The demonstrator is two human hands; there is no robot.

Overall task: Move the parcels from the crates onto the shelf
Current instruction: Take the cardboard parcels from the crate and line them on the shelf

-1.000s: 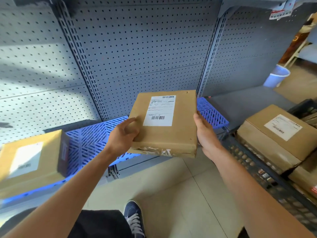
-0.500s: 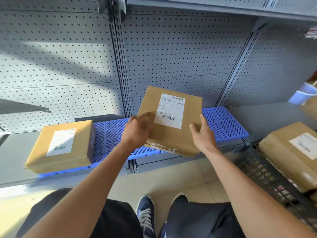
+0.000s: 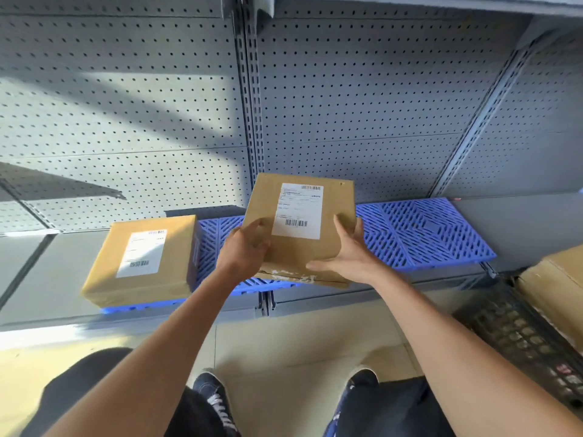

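Note:
I hold a flat brown cardboard parcel (image 3: 303, 257) with a white shipping label over the blue slatted mat (image 3: 419, 234) on the grey shelf (image 3: 47, 279). My left hand (image 3: 244, 252) grips its near left corner, thumb on top. My right hand (image 3: 350, 257) holds its right edge, thumb along the near side. The parcel's near edge with torn tape sticks out past the shelf front. A second labelled parcel (image 3: 145, 260) lies on the mat to the left, a small gap away.
A dark plastic crate (image 3: 517, 335) at lower right holds another brown parcel (image 3: 555, 279). Grey pegboard backs the shelf, with an upright post (image 3: 252, 121) behind the held parcel. My shoes (image 3: 214, 398) stand on the pale tiled floor below.
Both hands have carried the parcel forward and down onto the blue mat. The view has swung left, so the parcel on the left sits nearer the centre.

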